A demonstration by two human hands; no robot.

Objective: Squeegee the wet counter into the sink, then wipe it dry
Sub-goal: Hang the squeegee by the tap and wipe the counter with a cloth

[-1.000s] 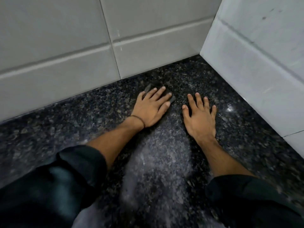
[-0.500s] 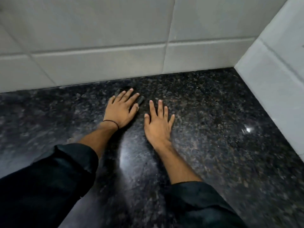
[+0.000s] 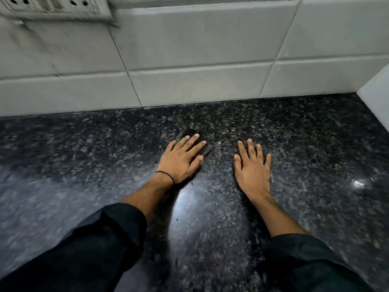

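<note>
The dark speckled granite counter [image 3: 305, 144] fills the lower view and shines with a wet-looking sheen. My left hand [image 3: 181, 161] lies flat with its fingers spread, pressing a dark flat wiping pad [image 3: 207, 152] onto the counter. Only the pad's edges show past the fingers. My right hand [image 3: 252, 169] rests flat on the bare counter to the right, fingers apart and holding nothing. Both forearms come out of dark sleeves. No sink or squeegee is in view.
A white tiled back wall [image 3: 189, 60] meets the counter just beyond my fingertips. A white side wall [image 3: 376, 95] closes the far right corner. A socket plate [image 3: 52, 6] sits on the wall at the top left. Bright glare [image 3: 189, 199] lies between my arms.
Both hands have slid left along the counter, away from the right corner, with the pad still under the left hand. The right hand has moved apart from the left. The socket plate came into view.
</note>
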